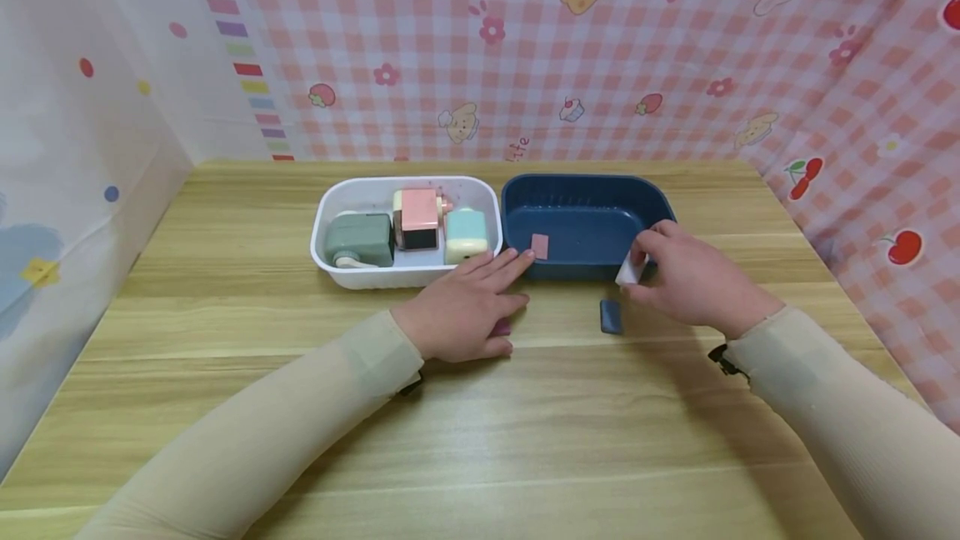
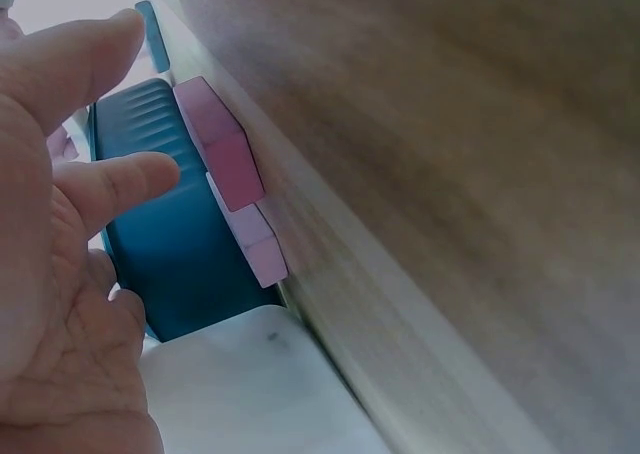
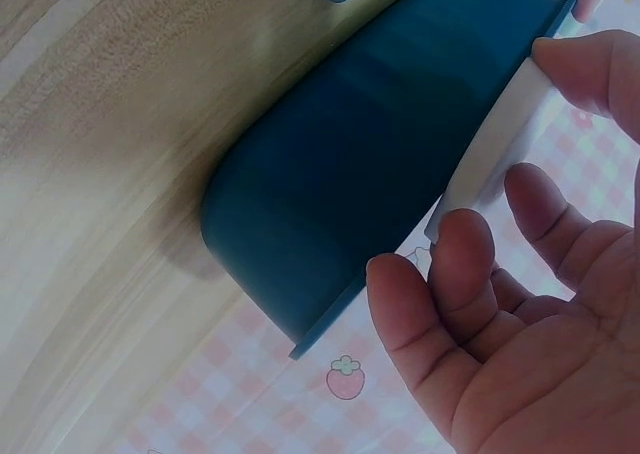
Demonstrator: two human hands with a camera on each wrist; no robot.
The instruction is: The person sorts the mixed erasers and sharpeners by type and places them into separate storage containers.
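White eraser (image 1: 628,271) pinched at the near rim of the blue tub (image 1: 517,198).

My right hand (image 1: 693,282) grip pinches it, long axis tilted up toward the far edge; a loose pinch could drop it beside the blue eraser (image 1: 611,316) on the tabletop (image 1: 225,407). My left hand (image 1: 465,307) lies spread over pink erasers (image 2: 235,179).
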